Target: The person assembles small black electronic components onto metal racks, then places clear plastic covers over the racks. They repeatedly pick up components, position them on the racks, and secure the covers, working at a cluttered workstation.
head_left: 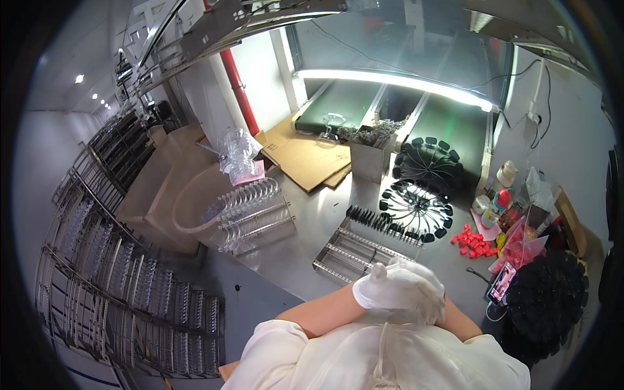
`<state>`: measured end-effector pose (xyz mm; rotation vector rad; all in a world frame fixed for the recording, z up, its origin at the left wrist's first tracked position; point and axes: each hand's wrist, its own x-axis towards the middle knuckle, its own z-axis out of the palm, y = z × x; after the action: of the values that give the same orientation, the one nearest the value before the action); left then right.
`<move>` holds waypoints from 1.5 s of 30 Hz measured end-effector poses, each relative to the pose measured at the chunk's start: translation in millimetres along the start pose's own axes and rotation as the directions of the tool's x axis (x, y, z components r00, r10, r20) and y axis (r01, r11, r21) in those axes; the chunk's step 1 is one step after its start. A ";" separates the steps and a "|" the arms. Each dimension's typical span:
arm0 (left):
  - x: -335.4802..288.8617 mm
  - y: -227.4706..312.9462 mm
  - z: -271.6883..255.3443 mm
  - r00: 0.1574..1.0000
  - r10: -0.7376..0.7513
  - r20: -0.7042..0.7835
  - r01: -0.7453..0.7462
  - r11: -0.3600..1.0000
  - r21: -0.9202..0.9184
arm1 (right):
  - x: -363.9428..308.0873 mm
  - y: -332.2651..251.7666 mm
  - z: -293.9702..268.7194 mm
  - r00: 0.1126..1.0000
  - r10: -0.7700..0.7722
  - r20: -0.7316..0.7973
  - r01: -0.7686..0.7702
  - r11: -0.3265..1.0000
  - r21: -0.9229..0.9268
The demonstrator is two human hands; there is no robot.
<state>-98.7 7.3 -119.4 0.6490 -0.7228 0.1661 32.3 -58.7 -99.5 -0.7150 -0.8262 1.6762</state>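
Both my hands wear white gloves and are drawn together close to my chest, at the near edge of the metal table. My left hand (379,288) has its thumb raised and its fingers folded against the other hand. Overlapping it, my right hand (424,286) curls inward; whatever lies between the two is hidden. Just beyond them lies a slotted metal rack (335,259) with a row of small black pieces (372,219) along its far side. Behind the rack, long-stemmed black parts (416,209) are fanned out in a ring, with another such ring (429,159) beyond.
Left on the table stands a rack of clear plastic rings (250,201), beside a round tub (188,198). A metal box (370,162) and cardboard (302,153) lie farther back. Rightward are red pieces (474,243), bottles (506,174), a phone (502,284) and a black pile (546,302).
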 end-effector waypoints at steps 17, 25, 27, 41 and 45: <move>-53.6 136.7 -7.6 0.932 -0.191 -0.307 0.337 0.769 0.544 | 217.5 111.4 -36.0 0.928 -0.211 -0.307 -0.051 0.746 -0.664; -158.3 91.2 -78.7 0.768 0.147 -0.623 0.610 -0.462 0.644 | 259.1 -19.3 -318.9 0.412 -0.504 -0.759 -0.654 0.417 -0.632; -169.8 79.2 -90.1 0.801 0.139 -0.583 0.551 -0.554 0.624 | 282.1 -20.6 -355.8 0.331 -0.462 -0.823 -0.742 0.411 -0.530; -97.3 128.1 -114.0 0.145 0.556 -0.819 0.733 0.496 0.466 | 216.2 -80.7 -266.5 0.373 -0.832 -0.410 -0.318 0.301 -0.899; -54.1 128.6 -139.9 0.333 0.517 -0.788 0.508 0.606 0.612 | 150.0 -29.2 -154.8 0.600 -0.792 -0.110 -0.197 -0.012 -0.980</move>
<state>-106.3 197.9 -170.7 1.2582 0.6893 0.8836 136.8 117.5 -172.5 -1.7844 -1.3789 -0.1429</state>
